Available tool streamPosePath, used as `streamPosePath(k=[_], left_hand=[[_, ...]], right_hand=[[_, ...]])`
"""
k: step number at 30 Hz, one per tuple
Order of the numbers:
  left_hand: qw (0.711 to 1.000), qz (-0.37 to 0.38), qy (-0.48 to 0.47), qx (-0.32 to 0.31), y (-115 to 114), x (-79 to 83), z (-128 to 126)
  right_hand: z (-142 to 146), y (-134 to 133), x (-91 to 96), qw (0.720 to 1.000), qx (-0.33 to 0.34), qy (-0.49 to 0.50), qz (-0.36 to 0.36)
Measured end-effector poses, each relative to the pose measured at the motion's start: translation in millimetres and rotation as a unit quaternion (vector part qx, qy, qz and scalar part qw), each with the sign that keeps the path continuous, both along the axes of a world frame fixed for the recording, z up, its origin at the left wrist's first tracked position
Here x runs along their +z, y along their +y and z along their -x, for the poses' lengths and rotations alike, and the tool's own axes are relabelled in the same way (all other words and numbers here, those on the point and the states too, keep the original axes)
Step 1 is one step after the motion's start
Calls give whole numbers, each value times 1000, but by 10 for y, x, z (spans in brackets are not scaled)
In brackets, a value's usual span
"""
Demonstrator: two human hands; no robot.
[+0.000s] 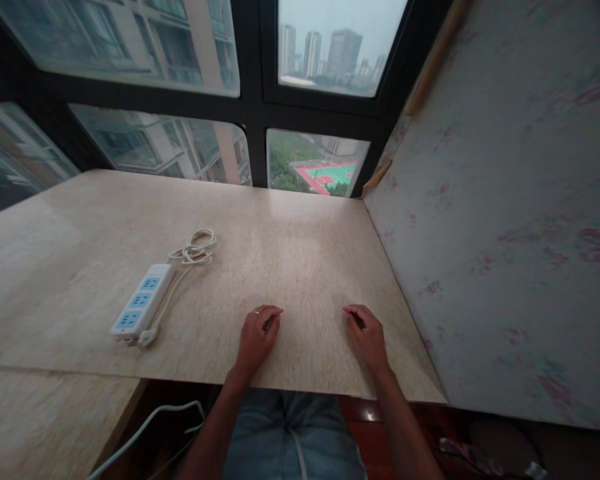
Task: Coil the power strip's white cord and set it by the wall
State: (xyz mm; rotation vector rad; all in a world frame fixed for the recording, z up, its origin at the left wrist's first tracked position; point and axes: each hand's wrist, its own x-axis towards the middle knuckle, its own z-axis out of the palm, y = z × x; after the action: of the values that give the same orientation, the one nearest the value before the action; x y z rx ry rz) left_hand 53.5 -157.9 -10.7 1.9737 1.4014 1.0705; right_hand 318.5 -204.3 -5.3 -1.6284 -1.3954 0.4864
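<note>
My left hand [259, 337] rests on the beige stone-patterned tabletop [305, 267], its fingers loosely curled and the thumb tip meeting them; a ring shows on one finger. My right hand [368, 339] lies a short way to the right in a similar curl, thumb against fingertips. Nothing is visible in either hand. To the left of my left hand, apart from it, lies a white power strip [157, 283] with blue socket panels. Its white cord [196, 252] is looped behind it, and the plug [149, 336] sits beside its near end.
Dark-framed windows [254, 100] stand along the far edge. A wall with flowered paper [480, 233] bounds the right side. At the lower left is another beige surface [40, 420], with a white cable [145, 427] hanging beside it. My legs [285, 440] are below the near edge.
</note>
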Motion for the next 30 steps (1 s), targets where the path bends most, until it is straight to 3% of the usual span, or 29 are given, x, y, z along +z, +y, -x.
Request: streamPosePath(k=[11, 21, 30], left_hand=[[999, -2, -35, 22, -74, -30, 8], [994, 55, -87, 44, -94, 15, 14], [997, 27, -67, 38, -103, 28, 3]], right_hand=[[-4, -36, -33, 1000, -2, 0, 1], [-36, -56, -75, 998, -31, 42, 17], [-64, -46, -77, 998, -32, 45, 25]])
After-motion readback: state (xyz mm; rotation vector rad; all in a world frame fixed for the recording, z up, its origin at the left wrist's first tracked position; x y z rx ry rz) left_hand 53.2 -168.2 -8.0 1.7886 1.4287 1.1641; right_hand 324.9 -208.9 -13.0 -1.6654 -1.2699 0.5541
